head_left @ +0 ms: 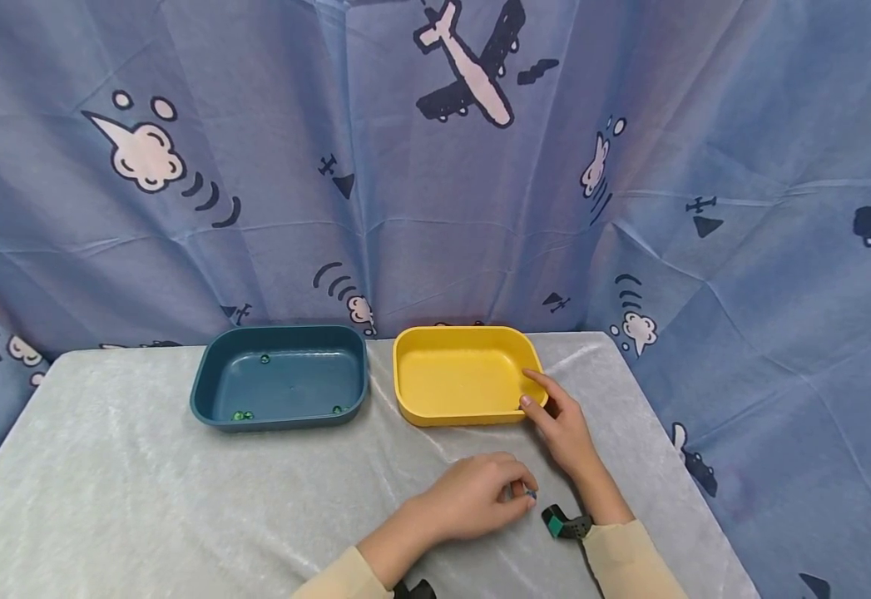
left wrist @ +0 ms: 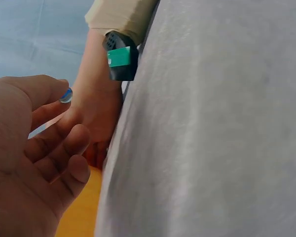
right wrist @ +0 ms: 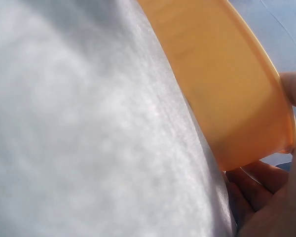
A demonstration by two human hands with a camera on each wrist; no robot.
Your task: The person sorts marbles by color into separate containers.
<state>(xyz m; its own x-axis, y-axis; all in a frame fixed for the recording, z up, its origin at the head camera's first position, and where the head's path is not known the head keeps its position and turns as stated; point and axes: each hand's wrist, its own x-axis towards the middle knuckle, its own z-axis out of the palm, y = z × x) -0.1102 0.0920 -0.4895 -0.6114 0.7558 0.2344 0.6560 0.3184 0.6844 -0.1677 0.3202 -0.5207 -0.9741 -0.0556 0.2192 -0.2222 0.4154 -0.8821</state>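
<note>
My left hand [head_left: 474, 497] is over the cloth in front of the yellow tray. Between its thumb and index finger it pinches a small glass marble [left wrist: 66, 96], clear with blue in it; the other fingers are loosely bent. My right hand [head_left: 566, 428] grips the near right corner of the yellow tray [head_left: 403, 399], thumb and index finger at the rim. In the right wrist view, other fingers [right wrist: 259, 185] curl beneath the tray's outer side. A tiny dark spot shows beside the right thumb, too small to identify.
Left of the yellow tray stands a dark blue tray [head_left: 281, 423], with several green marbles [head_left: 239, 415] on its floor. Both trays sit near the far edge of a table under pale grey cloth [head_left: 143, 499]. Behind hangs a blue printed curtain [head_left: 270, 166].
</note>
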